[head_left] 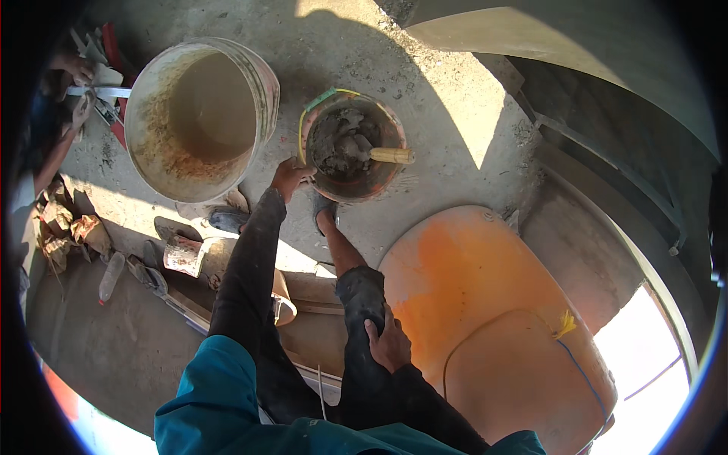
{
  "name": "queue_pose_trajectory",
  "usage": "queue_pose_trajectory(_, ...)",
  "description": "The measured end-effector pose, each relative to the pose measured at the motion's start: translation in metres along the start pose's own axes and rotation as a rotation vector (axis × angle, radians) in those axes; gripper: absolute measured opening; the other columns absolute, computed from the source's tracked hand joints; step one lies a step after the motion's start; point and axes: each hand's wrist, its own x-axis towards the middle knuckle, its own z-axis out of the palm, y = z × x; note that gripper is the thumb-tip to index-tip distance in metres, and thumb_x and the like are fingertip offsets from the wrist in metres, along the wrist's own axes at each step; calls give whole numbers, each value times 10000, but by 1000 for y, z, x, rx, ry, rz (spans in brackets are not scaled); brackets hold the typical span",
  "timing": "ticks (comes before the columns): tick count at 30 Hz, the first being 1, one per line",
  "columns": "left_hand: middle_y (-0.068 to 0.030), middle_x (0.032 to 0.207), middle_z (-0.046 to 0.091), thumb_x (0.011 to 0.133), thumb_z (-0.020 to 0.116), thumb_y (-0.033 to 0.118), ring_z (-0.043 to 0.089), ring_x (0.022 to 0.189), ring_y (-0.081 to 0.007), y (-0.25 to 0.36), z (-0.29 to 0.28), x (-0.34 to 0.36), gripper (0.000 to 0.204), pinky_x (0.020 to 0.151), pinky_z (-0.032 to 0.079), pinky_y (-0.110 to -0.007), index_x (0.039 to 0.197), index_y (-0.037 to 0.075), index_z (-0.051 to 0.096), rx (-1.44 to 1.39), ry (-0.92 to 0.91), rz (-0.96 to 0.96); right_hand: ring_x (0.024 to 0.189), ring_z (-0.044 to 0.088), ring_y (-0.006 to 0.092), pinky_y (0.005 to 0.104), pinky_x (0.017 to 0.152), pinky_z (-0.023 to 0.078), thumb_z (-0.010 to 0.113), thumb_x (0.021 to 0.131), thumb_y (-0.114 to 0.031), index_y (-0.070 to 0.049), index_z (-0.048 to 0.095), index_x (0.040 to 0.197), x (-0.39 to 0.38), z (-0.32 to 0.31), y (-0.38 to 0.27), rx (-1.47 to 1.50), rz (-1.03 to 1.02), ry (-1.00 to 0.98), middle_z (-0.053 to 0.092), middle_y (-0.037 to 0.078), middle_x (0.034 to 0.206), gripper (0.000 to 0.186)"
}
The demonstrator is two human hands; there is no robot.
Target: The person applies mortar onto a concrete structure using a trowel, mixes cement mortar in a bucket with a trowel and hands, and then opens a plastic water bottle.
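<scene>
A small round bucket point(394, 127) of wet grey mortar point(334, 144) stands on the concrete floor ahead of me. My left hand point(292, 179) grips its near left rim, fingers closed on the edge. A trowel with a wooden handle point(393, 155) lies in the mortar, its blade partly covered and its handle over the right rim. The bucket's yellow wire handle with a green grip point(321, 98) rests along the far left side. My right hand point(390, 346) lies on my right knee, holding no object, with thumb and fingers apart.
Left of the mortar bucket stands a large pale bucket point(267, 91) with murky liquid inside. An orange-stained plastic drum point(485, 265) lies at my right. Another person's hands point(80, 87) hold a pale strip at far left. A plastic bottle point(111, 277) and crumpled bags point(83, 227) lie left.
</scene>
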Motion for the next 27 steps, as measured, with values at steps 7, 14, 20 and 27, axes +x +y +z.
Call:
queue_pose_trajectory(7,-188,1224,610,776,721,447,555,1172,-331,-6,-43,-176,666,974,436,-413,1301,85,529,686,221,36,1157,536,408,466,979,419,520,915,-442,-48,383,1402,6,-7,-19,58,5,-25,530,238,1287,641)
queue_pose_trajectory(14,-202,1491,325,826,638,483,315,1366,-365,-78,-158,-462,652,1112,302,-417,1382,184,475,842,481,-183,1145,540,246,345,1007,415,503,971,-329,3,479,1318,16,-14,32,937,41,-427,548,147,1276,481)
queue_pose_trajectory(20,-198,1274,567,846,666,305,585,1127,-336,-152,-257,-516,540,960,460,-400,1321,89,528,223,331,-147,1153,538,246,345,1011,411,492,973,-339,3,478,1323,11,21,-76,696,-34,-520,547,147,1284,490)
queue_pose_trajectory(27,-147,1220,595,724,705,243,571,1130,-343,-184,-626,-442,484,916,481,-459,1185,131,609,676,945,-351,1164,536,246,346,1016,405,478,977,-354,4,476,1330,-36,48,-161,388,59,-448,545,147,1294,503)
